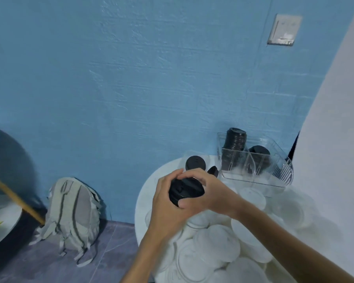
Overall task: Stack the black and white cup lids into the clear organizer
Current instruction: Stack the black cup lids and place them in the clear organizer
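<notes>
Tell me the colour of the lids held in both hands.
Black; the lids show best in the head view.

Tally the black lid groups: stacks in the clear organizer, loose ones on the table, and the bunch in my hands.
Black stacks in the clear organizer: 2
Loose black lids on the table: 2
Black bunch held by left hand and right hand: 1
Total: 5
</notes>
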The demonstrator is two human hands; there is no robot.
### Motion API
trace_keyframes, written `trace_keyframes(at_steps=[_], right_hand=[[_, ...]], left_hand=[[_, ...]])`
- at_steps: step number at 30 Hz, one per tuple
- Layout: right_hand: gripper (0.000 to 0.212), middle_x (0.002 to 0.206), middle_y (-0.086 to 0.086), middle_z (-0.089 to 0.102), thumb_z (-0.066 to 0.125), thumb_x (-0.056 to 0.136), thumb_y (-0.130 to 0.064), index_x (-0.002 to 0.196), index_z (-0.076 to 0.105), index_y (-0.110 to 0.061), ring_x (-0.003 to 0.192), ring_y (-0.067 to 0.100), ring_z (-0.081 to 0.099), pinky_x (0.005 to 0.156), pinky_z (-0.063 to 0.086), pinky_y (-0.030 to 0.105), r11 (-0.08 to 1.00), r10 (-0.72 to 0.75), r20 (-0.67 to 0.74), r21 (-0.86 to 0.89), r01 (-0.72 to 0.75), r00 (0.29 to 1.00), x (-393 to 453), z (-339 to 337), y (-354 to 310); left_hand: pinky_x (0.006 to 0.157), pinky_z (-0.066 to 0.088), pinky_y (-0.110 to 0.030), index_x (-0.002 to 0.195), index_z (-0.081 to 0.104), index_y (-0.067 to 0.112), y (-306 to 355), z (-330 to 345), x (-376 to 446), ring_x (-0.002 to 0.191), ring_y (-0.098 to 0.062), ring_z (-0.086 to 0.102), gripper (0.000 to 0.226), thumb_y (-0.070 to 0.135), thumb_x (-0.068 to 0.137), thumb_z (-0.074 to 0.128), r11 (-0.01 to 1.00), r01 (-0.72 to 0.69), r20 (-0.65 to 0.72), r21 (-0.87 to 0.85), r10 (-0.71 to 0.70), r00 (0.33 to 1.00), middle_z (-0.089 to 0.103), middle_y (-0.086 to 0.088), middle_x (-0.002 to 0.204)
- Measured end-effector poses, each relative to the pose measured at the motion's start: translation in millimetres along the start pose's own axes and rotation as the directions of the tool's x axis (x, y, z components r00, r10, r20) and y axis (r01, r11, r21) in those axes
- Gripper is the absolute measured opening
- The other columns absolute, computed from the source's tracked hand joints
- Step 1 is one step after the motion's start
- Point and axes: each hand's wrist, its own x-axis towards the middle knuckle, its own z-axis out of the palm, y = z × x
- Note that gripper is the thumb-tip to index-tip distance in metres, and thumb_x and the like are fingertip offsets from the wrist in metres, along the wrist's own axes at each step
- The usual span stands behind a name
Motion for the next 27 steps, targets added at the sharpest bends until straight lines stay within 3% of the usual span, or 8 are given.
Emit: trace_keyframes(at_steps=[3,6,9,13,17,19,23,27], right_hand=[[0.032,0.129,-0.003,0.064,0.077,0.089,-0.026,0.12,0.069,-0.027,0.118,0.009,0.064,0.106,0.049,0.03,0.982,0.081,-0.015,0.173,-0.077,0.997,-5.9,-6.1,4.4],[0.041,0.127,-0.007,0.067,0.08,0.086,-0.016,0.123,0.066,-0.025,0.12,0.01,0.064,0.108,0.049,0.036,0.954,0.142,-0.01,0.267,-0.134,0.99,-12.4,-12.9,10.1],[0.052,0.126,-0.009,0.067,0.088,0.075,-0.019,0.121,0.066,-0.028,0.116,0.012,0.067,0.103,0.052,0.035,0.945,0.167,-0.025,0.288,-0.153,0.986,-18.0,-17.5,12.5],[0.064,0.126,-0.01,0.06,0.089,0.064,-0.03,0.122,0.06,-0.03,0.115,0.016,0.066,0.096,0.055,0.033,0.943,0.215,-0.058,0.27,-0.192,0.975,-23.1,-23.1,14.5],[0.041,0.118,-0.005,0.063,0.079,0.087,-0.034,0.121,0.06,-0.024,0.097,0.007,0.068,0.08,0.056,0.022,0.948,0.261,-0.037,0.196,-0.249,0.965,-14.3,-26.9,15.8],[0.028,0.107,-0.005,0.067,0.07,0.093,-0.039,0.114,0.066,-0.021,0.09,0.007,0.068,0.075,0.058,0.022,0.968,0.247,-0.12,0.076,-0.239,0.962,3.1,-34.5,20.2],[0.025,0.107,-0.011,0.072,0.07,0.092,-0.038,0.112,0.069,-0.023,0.097,0.013,0.068,0.092,0.054,0.036,0.908,0.075,-0.286,-0.376,-0.184,0.955,48.6,-60.1,33.5],[0.048,0.125,-0.001,0.066,0.062,0.091,-0.054,0.13,0.06,-0.027,0.121,0.027,0.053,0.103,0.032,0.047,0.476,0.076,-0.163,-0.861,-0.18,0.984,93.7,-69.9,41.8]], left_hand=[[0.099,0.054,-0.039,0.126,0.057,0.049,3.3,5.5,1.6,0.117,-0.005,0.062,0.087,0.042,0.047,0.093,1.0,0.009,0.02,-0.021,-0.009,1.0,0.063,0.017,0.125],[0.099,0.054,-0.036,0.128,0.053,0.052,6.8,12.4,3.0,0.118,-0.004,0.06,0.096,0.043,0.042,0.095,1.0,0.01,0.063,-0.013,-0.009,0.998,0.06,0.018,0.128],[0.098,0.052,-0.029,0.132,0.051,0.052,9.7,18.6,2.4,0.119,0.0,0.058,0.1,0.044,0.042,0.094,1.0,0.002,0.105,0.003,-0.003,0.994,0.059,0.019,0.13],[0.095,0.055,-0.033,0.124,0.059,0.048,12.5,24.5,3.2,0.113,-0.005,0.064,0.078,0.038,0.054,0.092,1.0,-0.011,0.116,0.01,0.01,0.993,0.067,0.015,0.121],[0.093,0.056,-0.037,0.118,0.062,0.041,13.6,25.2,8.4,0.108,-0.008,0.066,0.068,0.045,0.056,0.088,1.0,0.011,0.096,-0.005,-0.011,0.995,0.07,0.012,0.114],[0.094,0.055,-0.034,0.117,0.061,0.042,10.3,21.5,12.7,0.108,-0.005,0.064,0.069,0.049,0.054,0.089,1.0,0.023,0.069,-0.005,-0.022,0.997,0.069,0.015,0.115],[0.094,0.054,-0.031,0.116,0.06,0.046,4.8,13.0,18.4,0.109,-0.002,0.063,0.071,0.039,0.056,0.095,0.999,0.05,0.048,-0.004,-0.05,0.998,0.067,0.024,0.115],[0.096,0.055,-0.035,0.116,0.059,0.047,-1.7,8.2,22.2,0.109,-0.004,0.064,0.071,0.031,0.06,0.098,0.997,0.074,0.044,0.009,-0.074,0.996,0.067,0.021,0.116]])
